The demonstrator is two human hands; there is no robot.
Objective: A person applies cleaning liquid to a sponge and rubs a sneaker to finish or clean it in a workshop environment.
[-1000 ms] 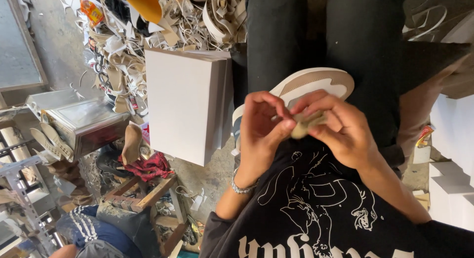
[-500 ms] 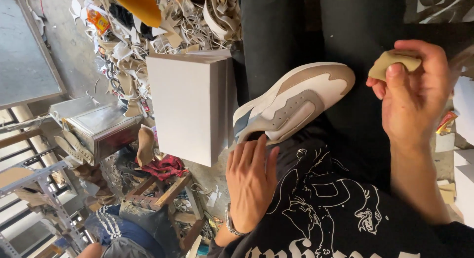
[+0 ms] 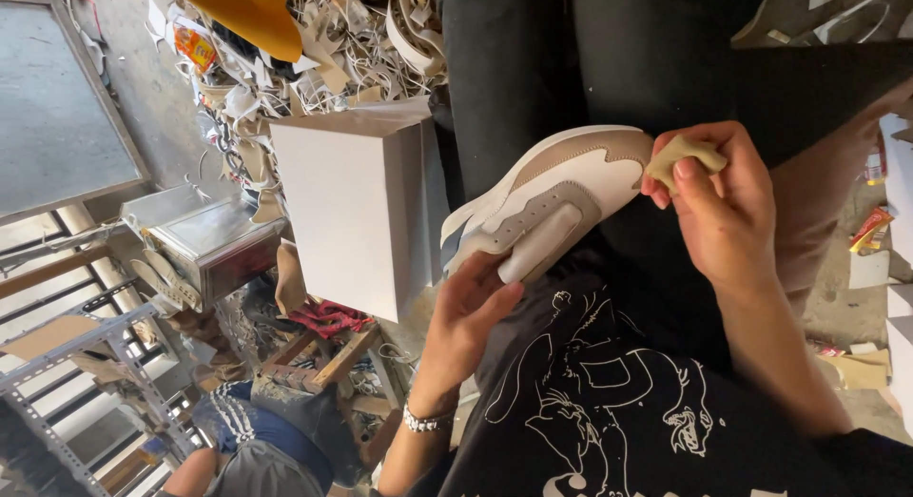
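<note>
The sneaker (image 3: pixel 552 207) — white with tan and grey panels — is lying across the person's lap, toe pointing to two o'clock. The left hand (image 3: pixel 471 316) is gripping its tongue end; the right hand (image 3: pixel 718 207), now lowered against the toe, is pinching a tan eraser block (image 3: pixel 687 155).

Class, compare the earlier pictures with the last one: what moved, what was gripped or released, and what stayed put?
The right hand, which had drawn the tan pad away to the right, brought it back against the shoe. The left hand, at first up beside the right, dropped to the shoe's near end and holds it there. Pad grip unchanged; the white box stayed put.
</note>
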